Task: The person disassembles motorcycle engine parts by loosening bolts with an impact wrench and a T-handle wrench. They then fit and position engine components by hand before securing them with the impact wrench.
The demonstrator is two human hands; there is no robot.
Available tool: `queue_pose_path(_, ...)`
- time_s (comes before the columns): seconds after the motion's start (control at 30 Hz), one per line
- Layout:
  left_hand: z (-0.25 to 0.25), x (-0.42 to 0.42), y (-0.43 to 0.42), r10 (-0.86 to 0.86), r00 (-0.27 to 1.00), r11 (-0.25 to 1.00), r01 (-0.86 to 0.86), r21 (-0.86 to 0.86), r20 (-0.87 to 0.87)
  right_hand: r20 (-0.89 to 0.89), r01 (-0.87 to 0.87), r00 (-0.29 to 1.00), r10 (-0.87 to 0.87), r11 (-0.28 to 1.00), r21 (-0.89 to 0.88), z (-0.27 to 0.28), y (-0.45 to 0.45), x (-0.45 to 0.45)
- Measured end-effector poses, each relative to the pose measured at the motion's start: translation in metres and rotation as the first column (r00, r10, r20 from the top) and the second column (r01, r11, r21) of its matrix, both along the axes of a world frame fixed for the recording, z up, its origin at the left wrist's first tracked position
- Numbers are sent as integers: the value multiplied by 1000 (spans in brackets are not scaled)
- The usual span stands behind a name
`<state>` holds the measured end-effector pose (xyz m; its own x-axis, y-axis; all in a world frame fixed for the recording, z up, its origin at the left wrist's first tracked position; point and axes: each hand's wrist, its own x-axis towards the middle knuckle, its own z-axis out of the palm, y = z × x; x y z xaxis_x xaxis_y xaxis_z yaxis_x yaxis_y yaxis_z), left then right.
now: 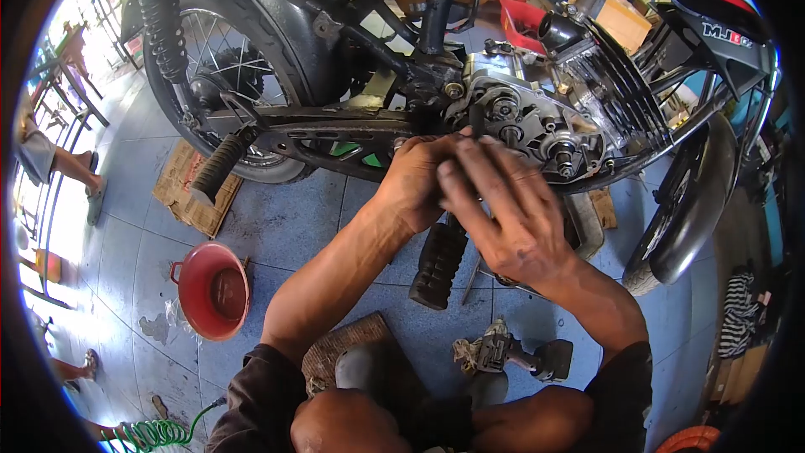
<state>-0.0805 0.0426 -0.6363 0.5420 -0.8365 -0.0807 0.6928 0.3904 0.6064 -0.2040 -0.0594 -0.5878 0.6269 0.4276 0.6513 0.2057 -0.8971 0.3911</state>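
Observation:
A motorcycle engine is in front of me with its side cover off, baring gears and shafts. At the engine's lower left edge my left hand is closed, its fingers curled; what they hold is hidden. My right hand lies across the left one, fingers stretched out and slightly blurred. A short dark piece shows just above the fingertips; I cannot tell what it is. Below the hands, a black rubber footpeg sticks out toward me.
A cordless impact wrench lies on the blue tiles near my knees. To the left are a red basin, flattened cardboard and a green coiled hose. A rear footpeg juts out. Another person's leg is at far left.

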Motion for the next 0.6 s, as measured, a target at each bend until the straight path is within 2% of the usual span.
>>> queue_pose_path(0.07,1,-5,3,137,991,990,-137,15,0,-148,-136,982,119,984,-116,0,-2,0)
queue_pose_path(0.13,1,-2,2,101,995,994,-101,41,13,-167,-158,977,135,979,-131,-4,-3,-1)
queue_pose_path(0.23,4,1,2,-11,996,997,4,81,91,81,18,997,-3,984,-177,-11,-5,-3)
queue_pose_path(0.33,4,0,-1,48,994,990,-61,127,101,6,53,999,-53,992,-114,-4,2,-4)
queue_pose_path(0.37,3,1,0,56,993,990,-69,123,104,-84,-29,996,20,994,-103,9,6,-3)
queue_pose_path(0.4,0,1,1,66,993,991,-77,112,97,-85,-37,996,28,994,-105,8,6,-3)
queue_pose_path(0.47,-2,2,2,80,993,991,-88,99,88,-119,-90,991,64,969,-232,3,4,-3)
queue_pose_path(0.53,-1,1,-2,48,994,995,-56,81,95,-53,-53,998,41,969,-240,-4,4,-4)
queue_pose_path(0.57,0,5,1,-24,994,998,18,64,104,-24,64,997,-70,980,-190,-10,5,-7)
queue_pose_path(0.6,1,3,0,-30,994,998,24,64,104,-14,106,994,-110,978,-178,-8,6,-7)
